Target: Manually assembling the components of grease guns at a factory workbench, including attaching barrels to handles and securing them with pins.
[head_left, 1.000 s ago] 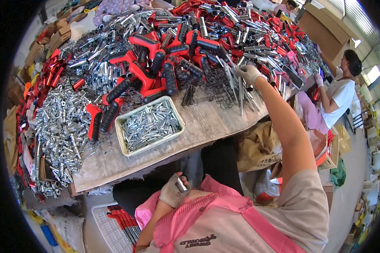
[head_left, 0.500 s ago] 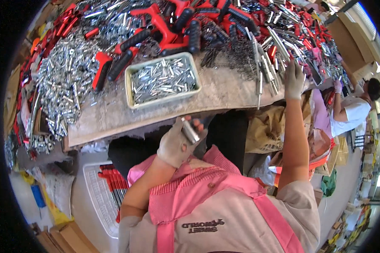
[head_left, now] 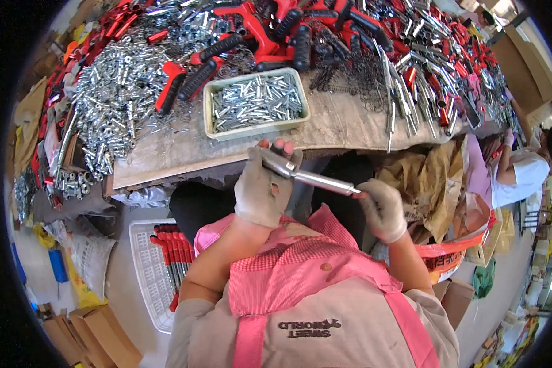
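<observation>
My gloved left hand (head_left: 256, 195) is closed round a short silver metal tube (head_left: 277, 163) in front of the table edge. In my gloved right hand (head_left: 384, 211), the fingers pinch the thin end of a silver metal rod (head_left: 324, 181). The rod's other end meets the tube's right end; whether it sits inside cannot be made out. Just beyond my left hand, a pale plastic tub (head_left: 257, 130) full of small metal pins stands on the table (head_left: 178, 153).
Small metal fittings (head_left: 116, 92) are heaped at the left. Red and black handles (head_left: 260, 37) lie behind the tub, with loose rods (head_left: 405, 101) at the right. A white basket (head_left: 142, 264) of red-ended tools sits low left. A co-worker (head_left: 521, 168) is at far right.
My right hand has come back from the rods at the table's right, bringing a rod to the tube. My left hand still holds the tube, now turned more level.
</observation>
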Demonstrator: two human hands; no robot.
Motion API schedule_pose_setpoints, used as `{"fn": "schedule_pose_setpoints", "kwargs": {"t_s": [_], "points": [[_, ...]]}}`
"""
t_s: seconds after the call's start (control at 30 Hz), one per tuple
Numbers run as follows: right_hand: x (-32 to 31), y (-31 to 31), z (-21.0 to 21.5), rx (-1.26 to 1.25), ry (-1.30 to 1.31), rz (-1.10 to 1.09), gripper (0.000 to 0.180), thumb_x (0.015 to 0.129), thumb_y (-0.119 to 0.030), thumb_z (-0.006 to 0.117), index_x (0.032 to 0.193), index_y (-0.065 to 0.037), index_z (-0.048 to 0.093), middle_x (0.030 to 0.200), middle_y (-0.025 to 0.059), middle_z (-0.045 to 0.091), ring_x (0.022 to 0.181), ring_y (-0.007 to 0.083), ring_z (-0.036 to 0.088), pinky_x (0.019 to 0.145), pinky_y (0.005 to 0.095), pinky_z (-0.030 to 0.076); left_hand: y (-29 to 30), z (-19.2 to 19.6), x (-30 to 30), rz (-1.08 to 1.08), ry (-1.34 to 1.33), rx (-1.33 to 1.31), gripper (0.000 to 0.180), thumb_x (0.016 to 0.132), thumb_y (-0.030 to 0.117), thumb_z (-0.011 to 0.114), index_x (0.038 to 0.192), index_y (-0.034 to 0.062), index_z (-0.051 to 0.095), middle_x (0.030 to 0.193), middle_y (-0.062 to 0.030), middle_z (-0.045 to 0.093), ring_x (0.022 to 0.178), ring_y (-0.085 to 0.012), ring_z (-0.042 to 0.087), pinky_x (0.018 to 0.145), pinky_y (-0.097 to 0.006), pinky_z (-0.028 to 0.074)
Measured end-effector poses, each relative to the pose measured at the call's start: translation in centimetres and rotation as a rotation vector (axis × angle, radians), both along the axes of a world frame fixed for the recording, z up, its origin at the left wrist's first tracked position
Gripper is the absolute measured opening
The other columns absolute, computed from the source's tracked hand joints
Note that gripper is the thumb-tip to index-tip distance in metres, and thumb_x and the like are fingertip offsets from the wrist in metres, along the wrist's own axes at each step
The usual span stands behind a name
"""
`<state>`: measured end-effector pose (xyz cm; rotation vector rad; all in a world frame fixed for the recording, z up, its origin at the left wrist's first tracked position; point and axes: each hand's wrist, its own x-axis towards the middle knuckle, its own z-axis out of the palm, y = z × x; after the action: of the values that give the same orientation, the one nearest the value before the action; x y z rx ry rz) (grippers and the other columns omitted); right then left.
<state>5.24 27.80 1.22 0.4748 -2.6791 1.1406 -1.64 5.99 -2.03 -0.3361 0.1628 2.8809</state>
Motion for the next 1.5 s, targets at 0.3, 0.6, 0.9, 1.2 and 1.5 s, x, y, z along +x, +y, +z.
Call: {"fn": "schedule_pose_setpoints", "kwargs": {"t_s": [0.3, 0.6, 0.9, 1.2, 1.5], "points": [[-2.4, -7.0, -0.4, -0.051, 0.139, 0.02, 0.013, 0.082, -0.011, 0.058, 0.093, -0.004, 0.054, 0.073, 0.0167, 0.057, 0.065, 0.038, 0.057, 0.055, 0.0439, 0.045, -1.4, -0.2, 2.1, 0.09, 0.051, -0.078, 0.021, 0.098, 0.026, 0.038, 0.112, 0.0115, 0.041, 0.093, -0.0097, 0.051, 0.089, -0.0261, 0.052, 0.098, -0.049, 0.037], [-1.6, -9.1, 0.0, -0.033, 0.167, 0.126, 0.033, 0.07, -0.01, 0.068, 0.101, -0.004, 0.058, 0.076, 0.0128, 0.058, 0.071, 0.0327, 0.059, 0.06, 0.0411, 0.048, -4.7, -0.1, 2.1, 0.159, 0.038, 0.03, 0.021, 0.098, 0.024, 0.041, 0.099, 0.0045, 0.047, 0.091, -0.0109, 0.05, 0.087, -0.0253, 0.052, 0.101, -0.049, 0.035], [-0.9, -8.4, 0.3, -0.264, 0.579, 0.376, 0.023, 0.07, -0.008, 0.065, 0.092, -0.003, 0.058, 0.084, 0.0124, 0.059, 0.068, 0.0284, 0.059, 0.053, 0.0373, 0.047, -6.3, -0.1, 2.0, 0.253, 0.085, -0.349, 0.027, 0.099, 0.023, 0.036, 0.101, -0.0008, 0.049, 0.092, -0.0099, 0.053, 0.092, -0.0215, 0.052, 0.105, -0.044, 0.035], [-0.9, -9.5, -1.3, -0.572, 0.093, -0.136, 0.015, 0.081, -0.012, 0.063, 0.091, -0.004, 0.056, 0.08, 0.0103, 0.056, 0.08, 0.0214, 0.057, 0.07, 0.0323, 0.046, -6.6, 1.2, 4.1, -0.127, 0.069, -0.276, 0.035, 0.098, 0.028, 0.036, 0.126, 0.0074, 0.043, 0.071, -0.0032, 0.042, 0.047, -0.0095, 0.038, 0.035, -0.021, 0.031], [-5.1, -7.7, -0.4, -0.973, -0.645, 0.04, 0.036, 0.09, -0.02, 0.056, 0.12, -0.002, 0.05, 0.088, 0.0006, 0.057, 0.061, 0.0044, 0.044, 0.05, 0.02, 0.034, -5.5, 1.2, 4.7, -0.524, 0.212, -0.784, 0.039, 0.091, 0.015, 0.048, 0.128, 0.0033, 0.042, 0.087, -0.0062, 0.056, 0.055, -0.009, 0.049, 0.041, -0.021, 0.035]]}}
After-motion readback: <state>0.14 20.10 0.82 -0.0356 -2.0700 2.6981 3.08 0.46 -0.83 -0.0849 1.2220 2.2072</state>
